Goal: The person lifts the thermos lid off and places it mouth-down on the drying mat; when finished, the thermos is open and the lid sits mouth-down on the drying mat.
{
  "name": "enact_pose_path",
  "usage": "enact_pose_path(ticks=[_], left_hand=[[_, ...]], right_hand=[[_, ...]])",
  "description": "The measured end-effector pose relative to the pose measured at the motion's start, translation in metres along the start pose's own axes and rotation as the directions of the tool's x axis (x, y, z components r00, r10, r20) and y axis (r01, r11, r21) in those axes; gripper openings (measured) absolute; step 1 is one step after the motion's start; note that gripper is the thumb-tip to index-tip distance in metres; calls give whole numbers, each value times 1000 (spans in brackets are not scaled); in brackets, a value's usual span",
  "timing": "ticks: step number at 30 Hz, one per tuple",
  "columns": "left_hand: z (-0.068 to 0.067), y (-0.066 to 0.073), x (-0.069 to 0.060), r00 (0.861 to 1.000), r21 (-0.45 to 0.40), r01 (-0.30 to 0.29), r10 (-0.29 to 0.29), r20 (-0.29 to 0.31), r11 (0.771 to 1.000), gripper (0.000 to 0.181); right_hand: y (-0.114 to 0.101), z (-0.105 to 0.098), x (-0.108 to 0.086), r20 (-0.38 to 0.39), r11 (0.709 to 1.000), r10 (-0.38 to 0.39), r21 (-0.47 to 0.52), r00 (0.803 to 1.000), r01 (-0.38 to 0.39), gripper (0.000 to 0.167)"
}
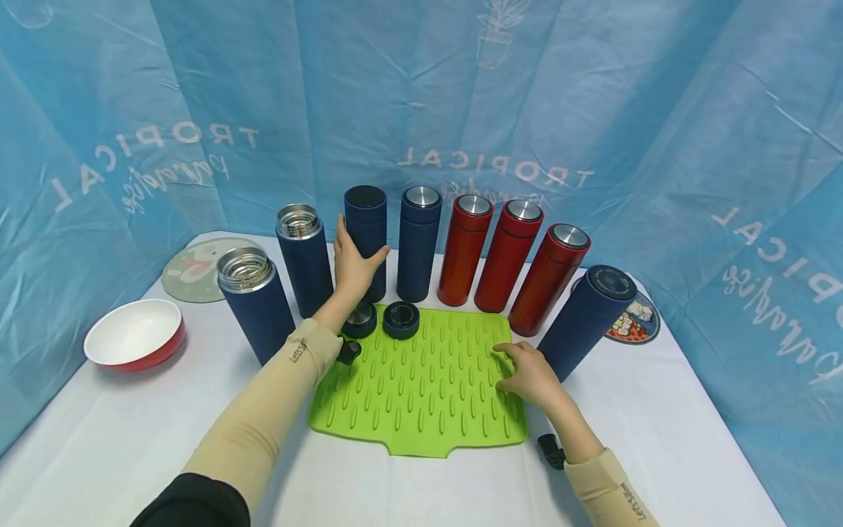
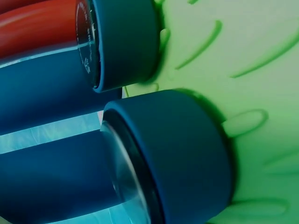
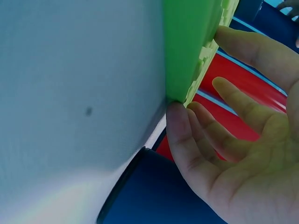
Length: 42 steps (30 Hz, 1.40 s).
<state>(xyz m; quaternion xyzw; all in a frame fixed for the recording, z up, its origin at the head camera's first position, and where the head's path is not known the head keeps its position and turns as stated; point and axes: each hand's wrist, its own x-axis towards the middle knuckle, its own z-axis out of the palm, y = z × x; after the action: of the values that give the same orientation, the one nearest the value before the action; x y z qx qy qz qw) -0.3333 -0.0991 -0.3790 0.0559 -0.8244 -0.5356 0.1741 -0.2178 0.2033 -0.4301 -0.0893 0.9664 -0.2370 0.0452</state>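
My left hand (image 1: 354,263) holds a navy thermos flask (image 1: 366,208) with a black top at the back; the fingers lie along its left side and the thumb crosses its front. In the left wrist view that hand is not seen. Two navy flask lids (image 1: 401,320) rest on the green ribbed mat (image 1: 428,388), just in front of the held flask. My right hand (image 1: 530,372) is at the mat's right edge, its fingers parted and loosely bent. Fingertips (image 3: 176,114) touch or nearly touch that edge. Beside this hand leans or stands another navy flask (image 1: 586,322) with a black top.
Two lidless navy flasks (image 1: 257,315) stand at left, with steel threaded necks. Along the back are a navy flask (image 1: 418,249) with a silver top and three red flasks (image 1: 465,256). A red-and-white bowl (image 1: 135,333) and a round placemat (image 1: 204,267) lie far left.
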Motion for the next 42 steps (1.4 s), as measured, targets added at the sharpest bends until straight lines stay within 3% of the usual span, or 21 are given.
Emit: enact_pose_path(ticks=[8,14,18,23,32,38,42], left_hand=[[-4,0,2,1000,-4,13,-13,16,1000,91],[-4,-2,-1,1000,-34,2,-3,-16,999,89],[-4,0,-5,999,-37,-28,26,-35,999,88],[-5,6,-9,992,-42,-114,111,-63,993,87],[-10,20,-17,960,-58,-244,233,-154,968,84],[-18,31,-24,922,-66,-350,331,-201,935,80],[-22,35,-31,896,-82,-422,401,-188,903,72]], right_hand=[[-2,1,0,-3,1000,-12,-3,1000,12,56],[-2,1,0,-7,1000,-13,0,1000,13,50],[-2,1,0,-7,1000,-9,1,1000,9,48],[-1,1,0,-8,1000,-8,0,1000,8,48],[-1,0,0,-9,1000,-13,5,1000,13,47],[-1,-1,-1,-7,1000,-21,7,1000,21,47],[-2,-1,-1,-4,1000,-15,13,1000,15,46]])
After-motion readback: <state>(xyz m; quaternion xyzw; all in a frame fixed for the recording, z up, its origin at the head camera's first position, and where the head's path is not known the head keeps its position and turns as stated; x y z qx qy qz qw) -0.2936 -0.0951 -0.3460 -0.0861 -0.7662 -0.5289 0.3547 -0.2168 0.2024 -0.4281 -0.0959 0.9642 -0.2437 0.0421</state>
